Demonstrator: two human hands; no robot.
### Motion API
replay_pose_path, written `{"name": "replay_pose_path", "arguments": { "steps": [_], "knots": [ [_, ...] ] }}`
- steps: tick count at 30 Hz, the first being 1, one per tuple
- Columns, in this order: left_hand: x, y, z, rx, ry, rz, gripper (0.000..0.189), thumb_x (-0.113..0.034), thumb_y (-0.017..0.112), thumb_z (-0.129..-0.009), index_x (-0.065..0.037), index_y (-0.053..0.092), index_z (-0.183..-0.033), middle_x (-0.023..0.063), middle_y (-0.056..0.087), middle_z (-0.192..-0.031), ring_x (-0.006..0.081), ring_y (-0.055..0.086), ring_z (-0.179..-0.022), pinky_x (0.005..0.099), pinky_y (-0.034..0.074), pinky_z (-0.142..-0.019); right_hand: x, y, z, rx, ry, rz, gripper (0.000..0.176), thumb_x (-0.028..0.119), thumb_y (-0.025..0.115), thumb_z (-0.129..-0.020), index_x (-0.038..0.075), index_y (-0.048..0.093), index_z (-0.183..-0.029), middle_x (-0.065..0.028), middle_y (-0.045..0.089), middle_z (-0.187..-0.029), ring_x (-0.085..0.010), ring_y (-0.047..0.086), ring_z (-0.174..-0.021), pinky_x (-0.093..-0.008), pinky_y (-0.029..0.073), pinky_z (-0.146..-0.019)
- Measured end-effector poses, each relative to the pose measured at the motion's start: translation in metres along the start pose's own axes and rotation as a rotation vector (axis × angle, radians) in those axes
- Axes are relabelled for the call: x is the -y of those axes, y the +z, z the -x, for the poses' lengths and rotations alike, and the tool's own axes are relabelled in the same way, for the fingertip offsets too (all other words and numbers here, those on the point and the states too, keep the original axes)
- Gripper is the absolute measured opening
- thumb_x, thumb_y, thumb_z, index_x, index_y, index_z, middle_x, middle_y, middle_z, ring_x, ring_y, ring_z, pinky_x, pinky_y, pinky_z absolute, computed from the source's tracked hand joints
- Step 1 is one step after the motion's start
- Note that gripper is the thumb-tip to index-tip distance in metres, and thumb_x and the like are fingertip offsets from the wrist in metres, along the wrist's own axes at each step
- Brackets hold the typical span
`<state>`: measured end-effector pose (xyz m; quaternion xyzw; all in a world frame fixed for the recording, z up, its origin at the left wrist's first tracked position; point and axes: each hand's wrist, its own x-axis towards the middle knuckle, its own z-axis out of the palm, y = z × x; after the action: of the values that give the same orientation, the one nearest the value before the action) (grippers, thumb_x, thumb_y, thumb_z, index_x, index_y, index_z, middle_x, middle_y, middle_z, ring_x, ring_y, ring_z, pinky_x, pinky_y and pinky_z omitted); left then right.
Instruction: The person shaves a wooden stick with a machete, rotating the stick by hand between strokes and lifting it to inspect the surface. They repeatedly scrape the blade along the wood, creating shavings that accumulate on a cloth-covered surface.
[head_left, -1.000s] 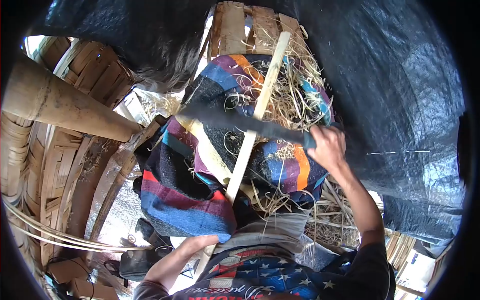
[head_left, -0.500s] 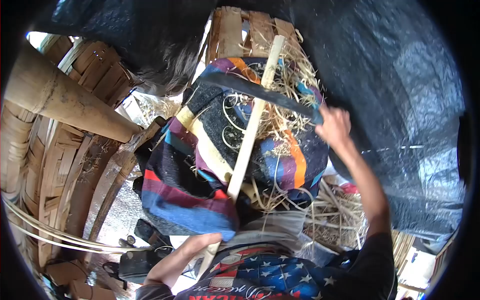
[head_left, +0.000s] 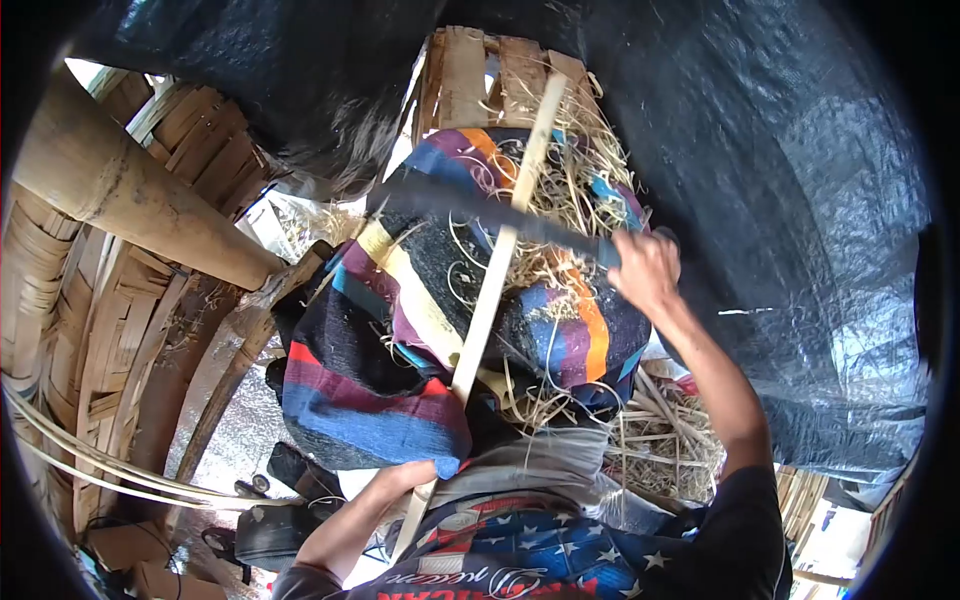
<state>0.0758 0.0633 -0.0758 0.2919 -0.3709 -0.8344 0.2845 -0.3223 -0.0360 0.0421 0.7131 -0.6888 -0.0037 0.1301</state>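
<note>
A long pale wooden strip (head_left: pixel 492 290), probably bamboo, slants from my waist up across a striped cloth (head_left: pixel 375 420). My left hand (head_left: pixel 415 474) is closed round the strip's lower end at my waist, with the cloth's blue edge against it; its fingers are partly hidden. My right hand (head_left: pixel 646 267) grips the handle of a machete (head_left: pixel 480 208). The dark blade, blurred by motion, lies across the strip a little above its middle. Thin curled shavings (head_left: pixel 560 265) cover the cloth on the right of the strip.
Under the cloth's far end stands a slatted wooden support (head_left: pixel 463 75). Black plastic sheeting (head_left: pixel 780 200) hangs behind and to the right. A thick bamboo pole (head_left: pixel 140 195) and woven panels (head_left: pixel 110 330) fill the left. More offcuts (head_left: pixel 665 440) lie at lower right.
My right hand has drawn the machete down the strip toward me and slightly left. My left hand stays on the strip's lower end.
</note>
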Motion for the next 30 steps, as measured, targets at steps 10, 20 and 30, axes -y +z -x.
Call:
{"name": "replay_pose_path", "arguments": {
  "steps": [10, 20, 30],
  "knots": [
    [0.002, -0.001, -0.001, 0.009, -0.034, 0.025, 0.055, -0.012, 0.08, -0.074, -0.002, 0.059, -0.124, 0.0068, 0.064, -0.115, 0.0188, 0.061, -0.107, 0.0319, 0.048, -0.092, -0.053, 0.018, -0.034, -0.073, 0.065, 0.145, 0.033, 0.019, 0.077, -0.065, 0.006, 0.064, -0.092, -0.0138, 0.071, -0.079, -0.0344, 0.069, -0.07, -0.0483, 0.054, -0.065],
    [0.004, -0.004, 0.007, 0.017, -0.129, 0.025, 0.055, -0.012, 0.079, -0.075, -0.002, 0.059, -0.124, 0.007, 0.064, -0.116, 0.0189, 0.061, -0.107, 0.032, 0.048, -0.093, -0.069, 0.01, -0.04, 0.028, -0.078, 0.14, 0.016, 0.012, 0.067, -0.069, 0.005, 0.066, -0.083, -0.0182, 0.07, -0.075, -0.0333, 0.069, -0.064, -0.0444, 0.056, -0.06],
    [0.005, -0.008, 0.014, 0.017, -0.244, 0.054, 0.054, -0.013, 0.078, -0.076, -0.002, 0.059, -0.125, 0.0072, 0.064, -0.116, 0.019, 0.061, -0.107, 0.0321, 0.048, -0.093, 0.005, -0.007, -0.021, -0.116, -0.414, 0.027, 0.012, 0.01, 0.071, -0.063, 0.009, 0.066, -0.074, -0.0101, 0.063, -0.06, -0.0254, 0.066, -0.057, -0.0382, 0.056, -0.062]
  ]
}}
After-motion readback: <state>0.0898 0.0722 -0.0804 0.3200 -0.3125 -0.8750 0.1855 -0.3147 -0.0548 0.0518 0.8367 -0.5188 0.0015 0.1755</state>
